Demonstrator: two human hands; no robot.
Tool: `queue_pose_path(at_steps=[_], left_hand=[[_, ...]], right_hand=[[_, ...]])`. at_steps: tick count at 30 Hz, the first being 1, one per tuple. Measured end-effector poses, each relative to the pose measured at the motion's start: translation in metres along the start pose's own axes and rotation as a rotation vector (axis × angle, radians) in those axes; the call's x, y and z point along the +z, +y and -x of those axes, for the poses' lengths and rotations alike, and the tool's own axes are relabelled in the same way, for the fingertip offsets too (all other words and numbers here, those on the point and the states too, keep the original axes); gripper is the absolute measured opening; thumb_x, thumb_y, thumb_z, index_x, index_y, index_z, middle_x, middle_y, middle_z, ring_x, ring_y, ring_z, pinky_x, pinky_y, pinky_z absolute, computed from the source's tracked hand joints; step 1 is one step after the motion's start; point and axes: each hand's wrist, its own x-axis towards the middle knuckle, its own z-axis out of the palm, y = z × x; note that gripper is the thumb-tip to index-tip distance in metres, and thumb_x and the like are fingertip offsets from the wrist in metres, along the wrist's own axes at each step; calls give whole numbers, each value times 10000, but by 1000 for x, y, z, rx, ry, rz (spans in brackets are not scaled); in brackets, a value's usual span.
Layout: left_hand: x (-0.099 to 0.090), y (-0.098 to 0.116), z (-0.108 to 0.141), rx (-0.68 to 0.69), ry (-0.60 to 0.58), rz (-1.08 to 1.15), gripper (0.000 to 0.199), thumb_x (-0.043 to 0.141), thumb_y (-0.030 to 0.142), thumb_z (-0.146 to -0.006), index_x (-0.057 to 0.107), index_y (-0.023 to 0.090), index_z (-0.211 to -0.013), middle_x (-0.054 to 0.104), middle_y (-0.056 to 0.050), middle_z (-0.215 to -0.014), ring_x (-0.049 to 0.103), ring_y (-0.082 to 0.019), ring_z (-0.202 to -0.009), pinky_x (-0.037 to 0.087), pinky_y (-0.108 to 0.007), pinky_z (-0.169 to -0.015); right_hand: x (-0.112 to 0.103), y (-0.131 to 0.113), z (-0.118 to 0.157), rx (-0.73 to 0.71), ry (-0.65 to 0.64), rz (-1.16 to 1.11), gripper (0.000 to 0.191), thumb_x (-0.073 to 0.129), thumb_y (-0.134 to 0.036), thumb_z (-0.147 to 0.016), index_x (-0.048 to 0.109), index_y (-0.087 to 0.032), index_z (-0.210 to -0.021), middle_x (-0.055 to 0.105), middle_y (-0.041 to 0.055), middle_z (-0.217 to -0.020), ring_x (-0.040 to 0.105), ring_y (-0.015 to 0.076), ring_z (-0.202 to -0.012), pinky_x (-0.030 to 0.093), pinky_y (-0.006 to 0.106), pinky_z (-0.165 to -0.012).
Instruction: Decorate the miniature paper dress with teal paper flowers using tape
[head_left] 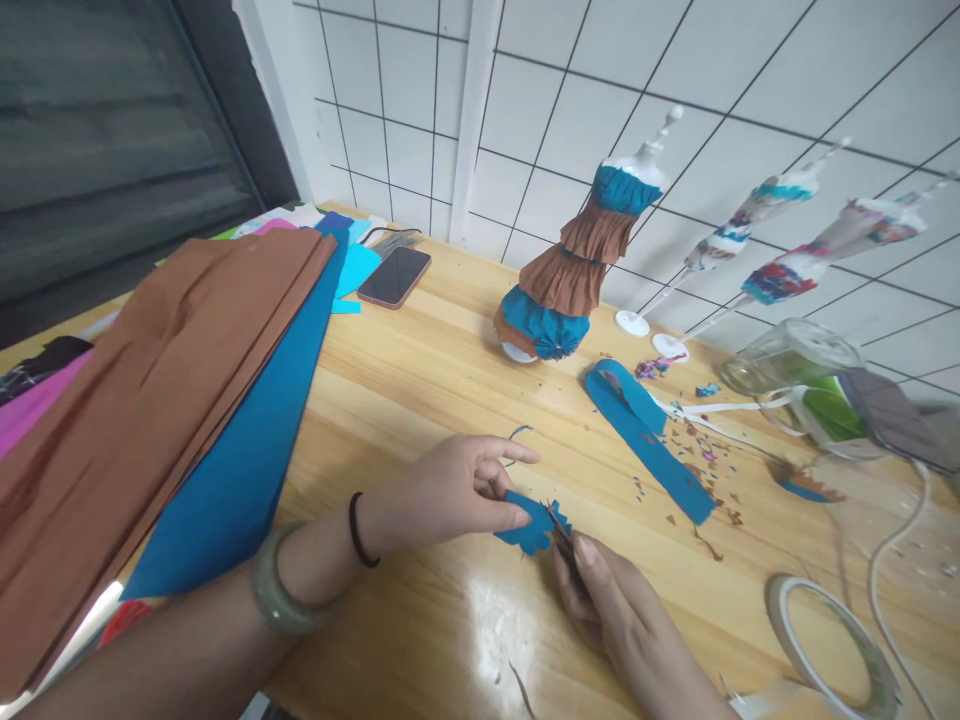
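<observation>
Between thumb and fingers, my left hand (pixel 457 490) pinches a small blue piece of crepe paper (pixel 529 525) with a jagged, notched edge. My right hand (pixel 611 595) is closed around small dark scissors (pixel 562 545), mostly covered by the fingers. Their tips lie against the right edge of the blue piece. Behind the hands stands a small mannequin (pixel 577 270) dressed in tiers of brown and blue crepe paper. A longer blue paper strip (pixel 649 440), looped at its far end, lies on the table to the right of my left hand.
Brown crepe paper (pixel 165 370) and blue crepe paper (pixel 240 470) cover the table's left side. A phone (pixel 395 276) lies at the back. Two painted mannequins (pixel 780 200) (pixel 832 245), a glass jar (pixel 791 357), paper scraps (pixel 697 450) and a tape roll (pixel 832 640) are at right.
</observation>
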Motion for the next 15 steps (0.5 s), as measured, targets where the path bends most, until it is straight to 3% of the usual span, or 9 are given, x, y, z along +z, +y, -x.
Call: queue_pose_path(at_steps=[15], left_hand=[[-1,-2,1,38,23,-1,543,657,242,-683,499,155,-1196,502,62,-633,487,-80,-601,396,-218,-622]], right_hand=[[3,2,0,25,44,-65,417,306,-518,-895,396,-206,-633,315,-55,-540,290,110,-497,253,235,-481]])
